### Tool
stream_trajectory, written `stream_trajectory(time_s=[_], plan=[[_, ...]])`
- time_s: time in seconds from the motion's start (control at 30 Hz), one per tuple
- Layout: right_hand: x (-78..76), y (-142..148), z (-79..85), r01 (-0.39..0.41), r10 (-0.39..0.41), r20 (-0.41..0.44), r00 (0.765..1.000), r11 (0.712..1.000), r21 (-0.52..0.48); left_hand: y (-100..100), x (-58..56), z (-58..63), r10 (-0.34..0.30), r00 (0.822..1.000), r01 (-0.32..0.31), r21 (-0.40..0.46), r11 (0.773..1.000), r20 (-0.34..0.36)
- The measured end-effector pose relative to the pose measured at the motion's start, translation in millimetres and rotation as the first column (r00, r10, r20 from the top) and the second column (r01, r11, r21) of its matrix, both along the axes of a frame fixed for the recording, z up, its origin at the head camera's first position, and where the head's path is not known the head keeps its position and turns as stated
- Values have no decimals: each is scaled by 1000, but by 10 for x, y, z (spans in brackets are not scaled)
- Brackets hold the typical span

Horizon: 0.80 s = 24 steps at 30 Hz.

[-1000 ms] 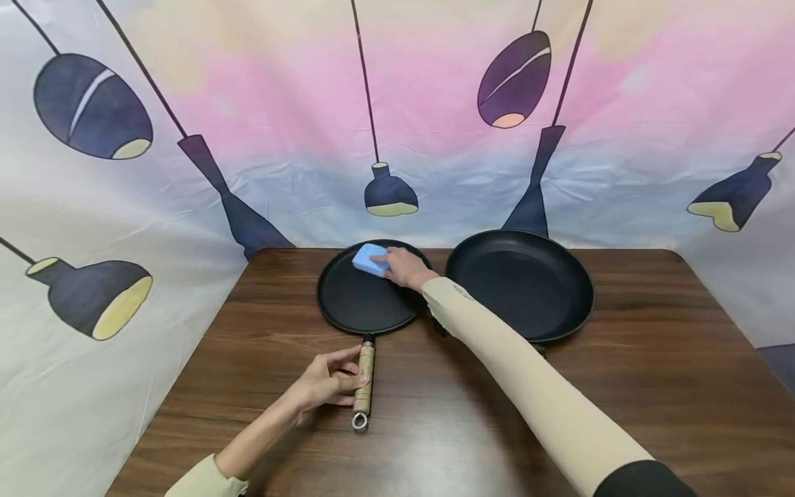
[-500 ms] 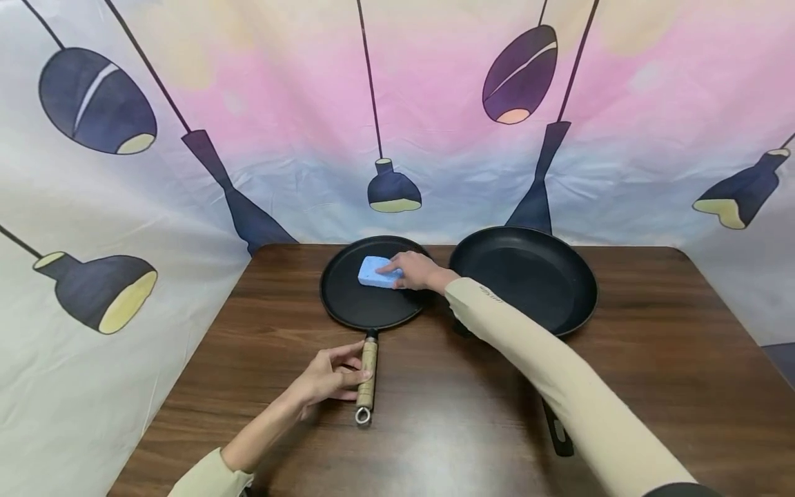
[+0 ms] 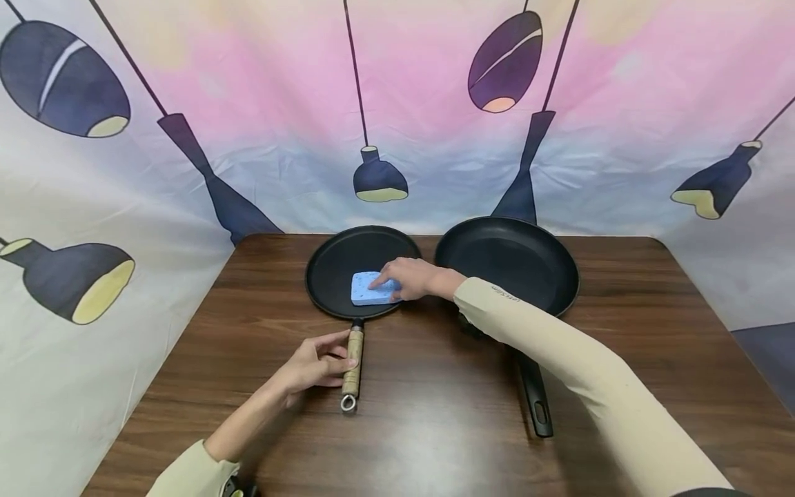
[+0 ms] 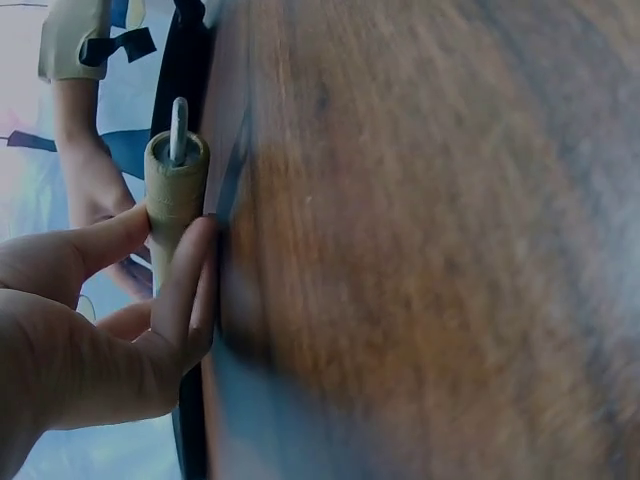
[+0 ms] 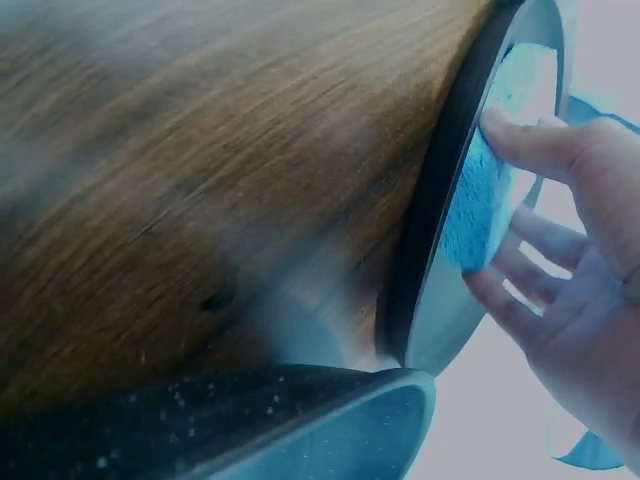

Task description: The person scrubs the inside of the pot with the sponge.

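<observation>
My left hand (image 3: 313, 364) grips the wooden handle (image 3: 352, 366) of a flat black griddle pan (image 3: 332, 266), thumb on one side and fingers on the other. In the left wrist view this handle (image 4: 172, 205) shows its metal hanging ring pointing toward the camera. A light blue sponge (image 3: 366, 288) lies against the pan's near right part. Held between the thumb and fingers of my right hand (image 3: 415, 277), the sponge (image 5: 480, 210) also shows in the right wrist view, close to the pan's rim.
A deeper black frying pan (image 3: 506, 259) stands just right of the griddle pan. Its black handle (image 3: 534, 397) points toward me, partly under my right sleeve. The wooden table (image 3: 428, 428) ends at a cloth backdrop (image 3: 292, 152) painted with lamps.
My right hand has drawn the sponge from the pan's far part toward its near edge. The left hand keeps its grip on the handle. The head view has shifted slightly.
</observation>
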State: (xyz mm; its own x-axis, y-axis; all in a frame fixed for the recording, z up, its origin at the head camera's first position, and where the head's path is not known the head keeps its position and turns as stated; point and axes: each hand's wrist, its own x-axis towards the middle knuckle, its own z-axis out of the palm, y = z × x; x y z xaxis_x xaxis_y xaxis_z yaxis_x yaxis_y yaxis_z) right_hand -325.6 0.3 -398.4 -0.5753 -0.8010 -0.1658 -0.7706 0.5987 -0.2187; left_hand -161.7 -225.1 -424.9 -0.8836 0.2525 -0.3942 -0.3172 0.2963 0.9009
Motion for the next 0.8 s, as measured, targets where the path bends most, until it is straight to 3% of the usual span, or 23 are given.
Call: stream_trajectory(time_s=[0.13,0.2,0.27,0.37,0.4,0.43,0.5,0.6,0.67,0.73,0.8], plan=[[-51,162,123,50,-48,-124,991,999,14,25,-12,108,-54,996,46,-102,994,-76],[-105,304,209,80,-81,-173,982,997,-11,37,-17,195,-109,979,60,-265,962,-174],[-171,480,285,118,-124,-192,973,992,-41,69,-25,286,-180,939,20,-477,879,-293],[-258,775,376,193,-201,-195,960,980,-58,186,-50,442,-313,852,-99,-716,691,-420],[-290,880,385,222,-230,-191,954,973,-62,252,-59,484,-345,831,-122,-749,652,-436],[-315,983,394,252,-259,-185,948,966,-62,329,-68,518,-365,818,-124,-756,642,-444],[-365,1178,387,316,-321,-179,930,947,-55,499,-81,567,-406,794,-99,-755,648,-452],[-425,1429,352,392,-390,-189,901,919,-26,759,-111,591,-466,763,1,-719,695,-449],[-450,1560,320,430,-421,-204,884,903,0,922,-146,572,-507,738,134,-639,757,-446],[-458,1664,288,463,-449,-211,868,886,21,1080,-188,531,-538,739,310,-503,807,-406],[-460,1746,247,485,-465,-227,856,874,39,1234,-219,480,-564,748,450,-357,818,-349]])
